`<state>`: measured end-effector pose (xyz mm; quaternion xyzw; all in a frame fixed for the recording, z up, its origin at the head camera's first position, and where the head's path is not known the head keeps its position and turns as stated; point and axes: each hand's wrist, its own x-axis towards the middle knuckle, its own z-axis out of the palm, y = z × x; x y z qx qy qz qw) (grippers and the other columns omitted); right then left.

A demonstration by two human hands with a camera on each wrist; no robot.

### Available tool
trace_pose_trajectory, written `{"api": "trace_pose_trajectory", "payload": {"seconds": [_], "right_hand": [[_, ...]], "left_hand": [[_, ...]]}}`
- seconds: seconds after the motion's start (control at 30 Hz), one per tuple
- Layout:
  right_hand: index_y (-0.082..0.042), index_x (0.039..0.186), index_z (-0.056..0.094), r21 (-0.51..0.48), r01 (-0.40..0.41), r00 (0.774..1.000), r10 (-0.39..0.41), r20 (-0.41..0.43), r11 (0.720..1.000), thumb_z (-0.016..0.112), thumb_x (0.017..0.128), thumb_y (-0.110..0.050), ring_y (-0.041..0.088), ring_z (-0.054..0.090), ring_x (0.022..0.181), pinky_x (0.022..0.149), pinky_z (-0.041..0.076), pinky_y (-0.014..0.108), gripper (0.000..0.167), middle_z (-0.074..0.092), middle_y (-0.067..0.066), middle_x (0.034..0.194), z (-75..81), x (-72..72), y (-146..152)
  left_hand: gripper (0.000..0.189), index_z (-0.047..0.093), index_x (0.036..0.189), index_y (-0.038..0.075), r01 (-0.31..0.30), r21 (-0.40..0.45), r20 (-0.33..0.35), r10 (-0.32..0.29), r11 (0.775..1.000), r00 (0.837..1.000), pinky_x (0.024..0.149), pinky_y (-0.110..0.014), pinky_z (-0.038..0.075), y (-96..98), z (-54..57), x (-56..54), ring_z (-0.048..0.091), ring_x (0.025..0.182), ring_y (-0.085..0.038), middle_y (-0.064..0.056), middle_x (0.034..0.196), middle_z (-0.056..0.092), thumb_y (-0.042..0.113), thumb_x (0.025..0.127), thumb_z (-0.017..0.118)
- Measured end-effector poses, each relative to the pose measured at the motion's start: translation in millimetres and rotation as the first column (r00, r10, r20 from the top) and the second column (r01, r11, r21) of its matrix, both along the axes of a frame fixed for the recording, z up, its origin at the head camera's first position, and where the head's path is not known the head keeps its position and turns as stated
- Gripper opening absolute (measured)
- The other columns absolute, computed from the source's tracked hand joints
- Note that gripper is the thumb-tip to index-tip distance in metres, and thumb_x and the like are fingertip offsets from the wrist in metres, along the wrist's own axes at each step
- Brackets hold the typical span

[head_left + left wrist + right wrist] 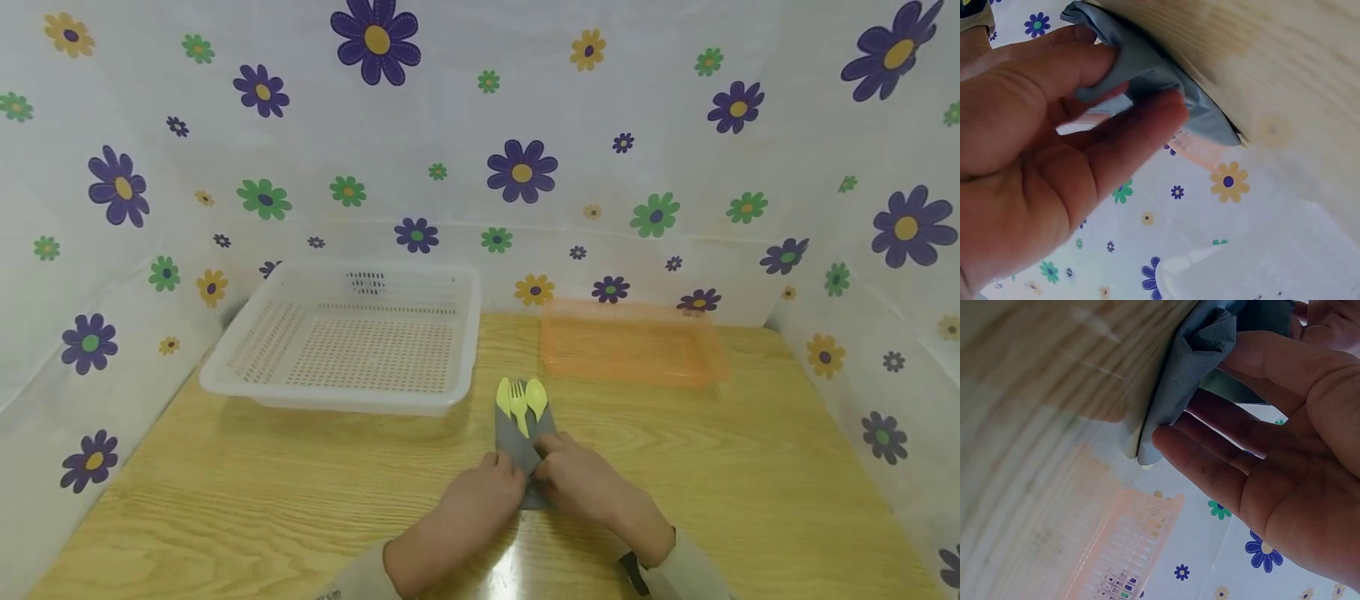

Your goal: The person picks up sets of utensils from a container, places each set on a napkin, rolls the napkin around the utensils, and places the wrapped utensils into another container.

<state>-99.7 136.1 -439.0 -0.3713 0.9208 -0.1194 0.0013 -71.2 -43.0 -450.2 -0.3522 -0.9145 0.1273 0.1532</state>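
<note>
A grey napkin (513, 442) lies on the wooden table, folded around a yellow-green plastic knife (503, 395), fork (517, 402) and spoon (536, 397). Their upper ends stick out of its far end, while the handles are hidden in the cloth. From the left side, my left hand (483, 492) pinches the napkin; its thumb and fingers lie around a raised fold (1141, 62) in the left wrist view. My right hand (583, 479) pinches the opposite edge, with bunched cloth (1200, 347) at the thumb and forefinger in the right wrist view. Both hands meet over the near half.
A large white perforated basket (330, 402) stands at the back left of the table (285, 475). To the back right is a smaller orange basket (630, 373). A white flower-printed sheet (450, 108) hangs behind and at both sides.
</note>
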Motion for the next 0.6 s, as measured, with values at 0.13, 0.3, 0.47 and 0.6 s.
{"api": "trace_pose_trajectory", "payload": {"seconds": [0.13,0.3,0.47,0.6], "right_hand": [[-0.006,0.079,0.078,-0.005,0.006,1.000,-0.006,0.015,1.000,0.075,0.080,-0.001,0.015,0.046,0.077,0.061,0.044,0.023,0.006,0.053,0.000,0.089,0.1,-0.1,-1],[-0.007,0.073,0.074,-0.015,0.010,0.999,-0.009,0.035,1.000,0.075,0.081,-0.002,0.014,0.040,0.074,0.059,0.039,0.022,0.010,0.045,-0.002,0.084,0.4,-0.7,-2],[-0.009,0.070,0.073,-0.048,0.003,0.997,0.000,0.072,0.999,0.076,0.081,-0.004,0.013,0.040,0.075,0.061,0.039,0.022,0.013,0.041,-0.004,0.083,0.3,-0.9,0],[-0.012,0.077,0.077,-0.071,0.005,0.993,0.003,0.115,0.997,0.078,0.081,-0.008,0.014,0.048,0.083,0.068,0.047,0.027,0.006,0.052,-0.003,0.091,-0.4,-2.9,4]], "left_hand": [[0.010,0.064,0.082,0.016,0.043,-0.033,-0.042,-0.045,0.999,0.998,0.043,-0.018,0.040,2.7,-2.6,-0.1,0.051,0.071,-0.010,0.000,0.081,0.054,0.019,0.090,0.068],[0.012,0.062,0.084,0.017,0.038,-0.056,-0.087,-0.042,0.998,0.995,0.045,-0.019,0.039,7.6,-6.9,1.9,0.051,0.073,-0.010,0.002,0.082,0.053,0.023,0.093,0.066],[0.007,0.061,0.094,0.016,0.038,-0.070,-0.098,-0.045,0.997,0.994,0.049,-0.018,0.042,9.0,-11.9,5.0,0.052,0.082,-0.013,0.000,0.092,0.056,0.022,0.096,0.063],[0.009,0.060,0.095,0.015,0.104,-0.092,-0.132,-0.116,0.990,0.984,0.051,-0.016,0.041,5.7,-16.8,2.8,0.050,0.081,-0.012,0.000,0.095,0.057,0.023,0.095,0.064]]}}
